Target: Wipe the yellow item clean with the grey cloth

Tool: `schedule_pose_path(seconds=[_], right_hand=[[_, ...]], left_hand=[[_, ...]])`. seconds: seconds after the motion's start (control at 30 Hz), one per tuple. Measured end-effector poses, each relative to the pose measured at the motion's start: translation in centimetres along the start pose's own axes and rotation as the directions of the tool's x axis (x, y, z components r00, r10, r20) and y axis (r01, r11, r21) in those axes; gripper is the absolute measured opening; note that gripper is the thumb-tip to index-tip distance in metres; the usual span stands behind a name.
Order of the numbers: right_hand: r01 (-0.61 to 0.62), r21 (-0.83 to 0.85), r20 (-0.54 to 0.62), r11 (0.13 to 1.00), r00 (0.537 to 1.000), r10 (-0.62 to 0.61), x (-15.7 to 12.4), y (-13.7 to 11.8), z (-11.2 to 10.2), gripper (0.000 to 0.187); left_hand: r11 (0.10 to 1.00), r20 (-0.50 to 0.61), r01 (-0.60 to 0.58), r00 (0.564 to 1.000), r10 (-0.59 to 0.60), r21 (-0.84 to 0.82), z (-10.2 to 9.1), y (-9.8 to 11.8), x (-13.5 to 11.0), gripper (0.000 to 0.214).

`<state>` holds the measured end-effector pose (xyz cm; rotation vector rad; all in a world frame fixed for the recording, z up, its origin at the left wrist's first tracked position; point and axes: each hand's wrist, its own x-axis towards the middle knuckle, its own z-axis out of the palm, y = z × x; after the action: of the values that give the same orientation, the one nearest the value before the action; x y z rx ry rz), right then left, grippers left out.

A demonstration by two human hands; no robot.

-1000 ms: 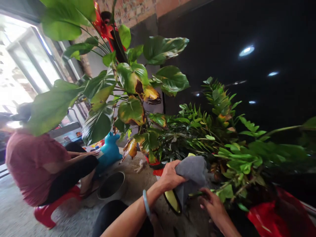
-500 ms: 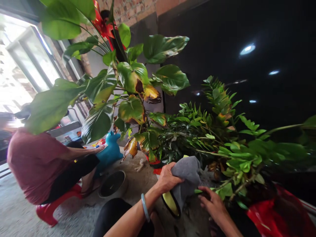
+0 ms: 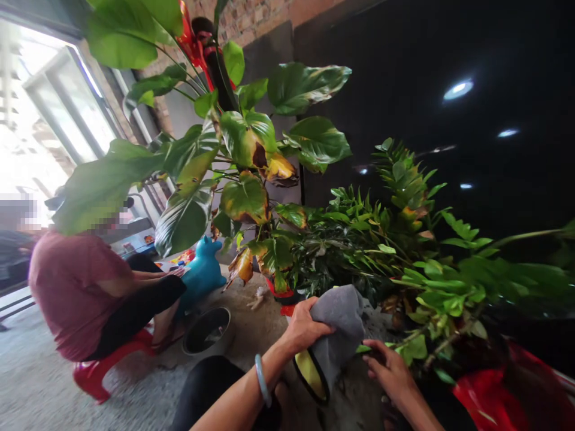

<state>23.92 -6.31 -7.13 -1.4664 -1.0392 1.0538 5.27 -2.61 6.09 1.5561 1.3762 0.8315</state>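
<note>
My left hand [image 3: 308, 326] is closed around a grey cloth [image 3: 339, 317], thumb and fingers gripping its left side. Below that, a yellow thing with a black rim [image 3: 311, 372] shows; the cloth partly covers it and its kind is unclear. To the right, my right hand [image 3: 390, 366] has its thumb and fingertips closed around a small green leaf [image 3: 363, 348], whose tip sticks out to the left. The leafy potted plant [image 3: 449, 293] spreads right beside this hand. A pale bangle [image 3: 263, 380] circles my left wrist.
A tall broad-leaved plant [image 3: 245, 197] with browned leaves stands ahead. A grey basin [image 3: 206, 331] sits on the floor, near a blue animal-shaped toy [image 3: 202, 269]. At left, a person [image 3: 83, 287] sits on a red stool [image 3: 92, 380]. Red wrapping [image 3: 487, 392] lies low at right.
The whole view has shifted slightly to the right. Both hands keep nearly the same places and grips. A pale reflection shows in the basin now.
</note>
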Motion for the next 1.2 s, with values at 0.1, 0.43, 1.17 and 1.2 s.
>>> schedule_pose_path(seconds=[0.1, 0.43, 1.17, 1.2], right_hand=[[-0.002, 0.011, 0.025, 1.0, 1.0, 0.002, 0.0, 0.2, 0.1, 0.037], [0.007, -0.048, 0.027, 0.999, 1.0, -0.005, -0.5, -1.6, -0.2, 0.019], [-0.017, 0.026, 0.026, 1.0, 1.0, 0.017, -0.9, -3.0, 0.3, 0.029], [-0.012, 0.038, 0.019, 0.999, 1.0, 0.011, -0.9, -3.0, 0.3, 0.029]], left_hand=[[0.998, 0.01, -0.053, 0.999, 0.053, -0.046, 0.0, 0.7, 0.1, 0.03], [1.0, 0.022, 0.025, 0.999, -0.025, 0.007, 0.0, -1.5, -0.4, 0.028], [0.94, 0.032, -0.169, 0.982, 0.187, -0.297, -0.5, 2.7, -0.1, 0.046], [0.947, 0.034, -0.185, 0.979, 0.201, -0.261, -0.3, 2.6, 0.0, 0.043]])
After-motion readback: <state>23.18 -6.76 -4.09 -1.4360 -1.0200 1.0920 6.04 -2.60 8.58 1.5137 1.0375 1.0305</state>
